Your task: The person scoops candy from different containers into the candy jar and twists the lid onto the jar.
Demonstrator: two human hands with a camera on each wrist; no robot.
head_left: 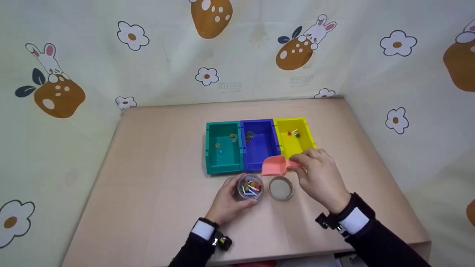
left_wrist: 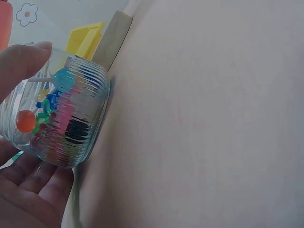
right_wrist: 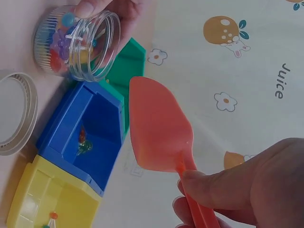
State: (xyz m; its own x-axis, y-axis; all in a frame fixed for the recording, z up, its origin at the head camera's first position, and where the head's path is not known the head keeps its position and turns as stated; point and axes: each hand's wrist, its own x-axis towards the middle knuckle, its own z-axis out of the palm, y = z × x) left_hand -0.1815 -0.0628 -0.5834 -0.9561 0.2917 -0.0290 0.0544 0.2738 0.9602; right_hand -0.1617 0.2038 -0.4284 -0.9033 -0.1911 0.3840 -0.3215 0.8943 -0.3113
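Observation:
My left hand [head_left: 227,204] grips a clear ribbed jar [head_left: 251,187] on the table, thumb on one side and fingers round the other. Through its wall in the left wrist view show colourful small pieces, among them an orange ball [left_wrist: 26,121] and a blue ball on a white stick. With my right hand [head_left: 322,178] I pinch the handle of a coral-pink scoop [head_left: 274,165], thumb along the top. Its pan [right_wrist: 159,130] looks bare in the right wrist view and hangs above the front of the bins. A round lid [head_left: 281,188] lies just right of the jar.
Three joined bins stand behind the jar: green [head_left: 227,159], blue [head_left: 262,151] and yellow [head_left: 297,145]. Small pieces lie in each, with white ball-ended sticks [head_left: 294,131] in the yellow one. A patterned cloth wall [head_left: 167,74] rises at the table's back and sides.

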